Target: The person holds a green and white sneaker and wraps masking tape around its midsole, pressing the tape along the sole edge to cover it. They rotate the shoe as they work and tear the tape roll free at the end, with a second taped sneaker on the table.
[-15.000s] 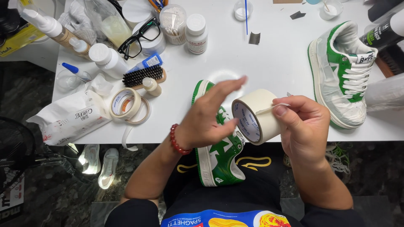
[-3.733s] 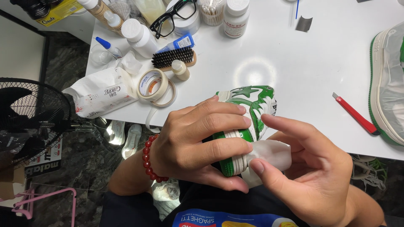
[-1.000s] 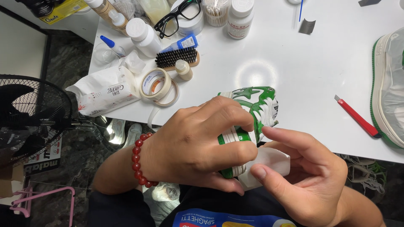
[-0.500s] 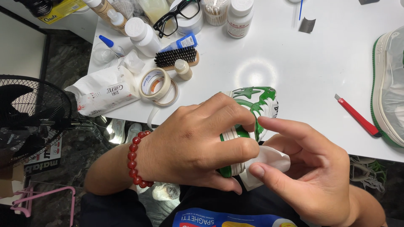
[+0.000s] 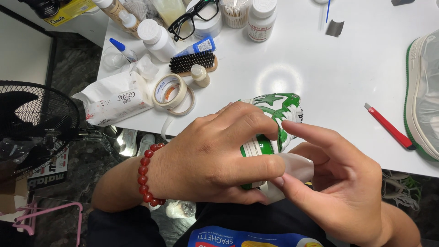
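- A left hand [image 5: 215, 155], a red bead bracelet [image 5: 148, 176] on its wrist, is wrapped over a green-and-white sneaker [image 5: 274, 119] held at the near edge of the white desk [image 5: 320, 68], fingers curled tight round the shoe.
- The right hand [image 5: 338, 183] pinches a strip of white tape [image 5: 292, 171] against the sneaker's side between thumb and fingers; the index finger lies stretched out along the shoe.
- On the desk to the left: one soft white wipes pack [image 5: 114, 98] with dark lettering, lying on its side.
- Just beside it, two rolls of cream tape [image 5: 171, 91], one stacked on the other.
- Behind them, one brush [image 5: 192, 61] with black bristles and one small blue tube [image 5: 201, 45].
- Bottles: two white ones with white caps [image 5: 155, 39] [image 5: 260, 18], one small cream bottle [image 5: 200, 75] near the brush, one dropper with a blue tip [image 5: 121, 48].
- One pair of black-framed glasses [image 5: 194, 16] at the far edge.
- One red-handled knife [image 5: 388, 128] lies well right of the hands.
- A second sneaker [image 5: 423, 96], sole rimmed in green, sits at the right edge.
- One black fan [image 5: 32, 128] stands on the floor at left.
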